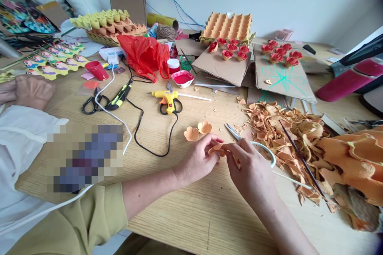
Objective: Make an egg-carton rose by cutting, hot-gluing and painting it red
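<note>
My left hand (201, 155) pinches an orange egg-carton flower piece (216, 149) over the table. My right hand (249, 163) grips the same piece from the other side, its thumb and fingers closed on the edge. Much of the piece is hidden by my fingers. Just beyond my left hand lie two cut flower shapes (191, 133), orange with rounded petals. A pair of scissors (263, 147) with white handles rests on the table beside and partly behind my right hand.
Orange carton scraps (269, 127) heap up at the right, a thin dark brush (302, 159) across them. A yellow glue gun (166, 99) and its black cord lie ahead. Red roses (229, 53) stand on cardboard. Another person's hands (32, 91) rest at the left.
</note>
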Demonstrator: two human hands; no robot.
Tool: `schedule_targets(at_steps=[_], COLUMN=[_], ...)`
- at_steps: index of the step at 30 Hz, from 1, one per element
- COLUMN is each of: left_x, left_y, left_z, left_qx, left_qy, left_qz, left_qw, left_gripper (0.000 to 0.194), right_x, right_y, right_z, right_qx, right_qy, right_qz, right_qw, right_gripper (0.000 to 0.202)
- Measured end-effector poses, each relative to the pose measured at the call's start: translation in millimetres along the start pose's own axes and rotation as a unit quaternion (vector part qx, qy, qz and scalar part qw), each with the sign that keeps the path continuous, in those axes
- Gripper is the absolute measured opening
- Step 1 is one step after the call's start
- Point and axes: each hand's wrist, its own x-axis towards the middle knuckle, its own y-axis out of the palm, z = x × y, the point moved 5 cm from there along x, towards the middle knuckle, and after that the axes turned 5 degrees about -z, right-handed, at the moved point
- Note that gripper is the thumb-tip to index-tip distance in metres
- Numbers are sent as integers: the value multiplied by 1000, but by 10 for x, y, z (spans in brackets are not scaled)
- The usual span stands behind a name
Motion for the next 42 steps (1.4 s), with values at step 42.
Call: schedule_targets(at_steps=[42], left_x=[61], left_y=[-62], left_z=[-6], left_qx=[44], left_qy=[61], left_qz=[7], left_qw=[997], left_gripper=[16], right_x=[7], right_y=[-18], right_z=[35], right_qx=[-50], right_qy=[-65], right_qz=[0], right_qw=[997], right_gripper=[18])
